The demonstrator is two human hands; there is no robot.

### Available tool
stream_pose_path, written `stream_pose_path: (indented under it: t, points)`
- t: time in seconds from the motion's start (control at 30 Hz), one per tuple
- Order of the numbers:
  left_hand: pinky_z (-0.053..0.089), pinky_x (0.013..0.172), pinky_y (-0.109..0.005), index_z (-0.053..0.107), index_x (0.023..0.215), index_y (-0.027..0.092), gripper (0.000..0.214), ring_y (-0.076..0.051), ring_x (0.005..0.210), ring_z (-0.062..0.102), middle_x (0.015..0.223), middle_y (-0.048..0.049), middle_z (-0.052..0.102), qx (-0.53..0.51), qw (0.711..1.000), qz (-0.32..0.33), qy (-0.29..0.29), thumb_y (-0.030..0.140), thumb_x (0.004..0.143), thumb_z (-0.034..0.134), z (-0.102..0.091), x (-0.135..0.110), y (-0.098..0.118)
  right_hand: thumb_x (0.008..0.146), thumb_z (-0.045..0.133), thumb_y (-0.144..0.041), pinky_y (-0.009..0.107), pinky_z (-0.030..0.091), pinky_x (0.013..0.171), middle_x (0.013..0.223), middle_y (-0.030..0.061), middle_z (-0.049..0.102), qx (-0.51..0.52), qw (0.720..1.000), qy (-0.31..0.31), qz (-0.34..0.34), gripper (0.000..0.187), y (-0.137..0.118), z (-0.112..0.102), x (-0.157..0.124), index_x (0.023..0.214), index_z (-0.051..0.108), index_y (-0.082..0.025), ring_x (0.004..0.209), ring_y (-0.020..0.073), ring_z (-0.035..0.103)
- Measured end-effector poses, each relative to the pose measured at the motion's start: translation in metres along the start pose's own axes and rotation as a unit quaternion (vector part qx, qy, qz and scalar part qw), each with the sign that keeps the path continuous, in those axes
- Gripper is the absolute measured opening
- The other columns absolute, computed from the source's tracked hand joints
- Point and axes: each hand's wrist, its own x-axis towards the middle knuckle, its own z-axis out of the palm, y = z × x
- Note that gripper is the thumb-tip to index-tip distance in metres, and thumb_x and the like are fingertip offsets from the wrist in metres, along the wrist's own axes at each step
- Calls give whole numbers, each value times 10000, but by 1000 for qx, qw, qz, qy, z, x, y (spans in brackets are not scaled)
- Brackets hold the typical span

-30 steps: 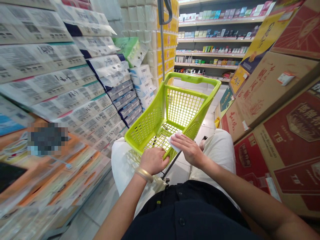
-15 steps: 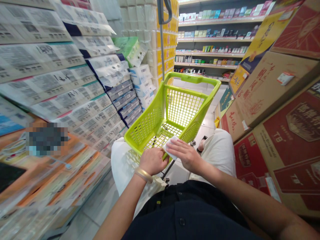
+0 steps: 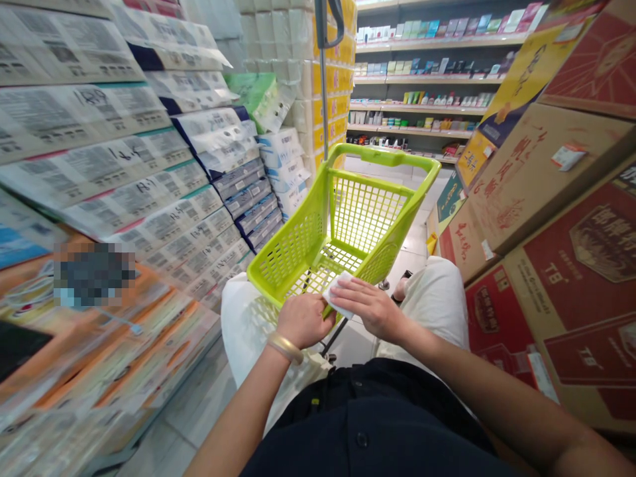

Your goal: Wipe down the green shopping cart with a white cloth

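A lime-green plastic shopping basket (image 3: pixel 293 248) on a wheeled frame stands between my knees, tilted toward me, with a grey pull handle (image 3: pixel 324 99) rising at its far left corner. My left hand (image 3: pixel 305 319) is closed around the basket's near rim. Just to its right, my right hand (image 3: pixel 370 306) presses a folded white tissue (image 3: pixel 338 297) against the same rim, its fingers lying over the tissue. Nothing shows inside the basket. Parts of the rim are hidden beneath both hands.
Stacked packs of paper goods (image 3: pixel 134 165) rise close on the left. Large cardboard cartons (image 3: pixel 527 165) line the right side. Behind the basket are yellow-and-white packs (image 3: pixel 334 86) and shelves (image 3: pixel 422 79) of small boxes and bottles. A blurred-out dark object (image 3: pixel 94 273) lies at left.
Almost nothing differs. The right hand and tissue have shifted very slightly along the rim, while the left hand keeps its grip and the basket stays in place.
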Motion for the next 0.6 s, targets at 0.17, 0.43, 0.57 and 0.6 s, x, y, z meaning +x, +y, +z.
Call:
stream_pose_path:
  t: [0.17, 0.43, 0.57, 0.6]
  points:
    - [497, 739, -339, 738, 860, 186, 411, -244, 916, 695, 943, -90, 746, -18, 1000, 20, 4, 416, 935, 405, 1, 0, 0, 1002, 356, -95, 425, 446, 1153, 1332, 75, 663, -35, 996, 48, 72, 457, 19, -7, 1, 1389, 555, -233, 1361, 179, 519]
    - [501, 756, -348, 734, 955, 192, 363, -261, 928, 699, 978, -89, 752, -9, 1000, 4, -3, 425, 904, 460, 0, 0, -1, 1006, 373, -121, 373, 412, 1179, 1352, 39, 652, 9, 1000, -12, -5, 415, -3, 0, 3, 1348, 588, -218, 1395, 150, 474]
    - [496, 735, -332, 734, 863, 191, 411, -240, 923, 697, 953, -68, 750, -11, 1000, 21, 0, 418, 939, 400, 1, 0, 0, 1004, 355, -106, 412, 444, 1154, 1334, 61, 663, -40, 996, 34, 78, 439, 22, -7, 3, 1357, 585, -232, 1359, 173, 521]
    - [495, 730, -333, 735, 862, 192, 412, -240, 923, 697, 951, -65, 750, -11, 1000, 21, 1, 414, 940, 396, 1, 0, 0, 1003, 356, -106, 417, 444, 1153, 1328, 65, 667, -43, 994, 40, 89, 439, 23, -7, 3, 1356, 586, -232, 1355, 175, 526]
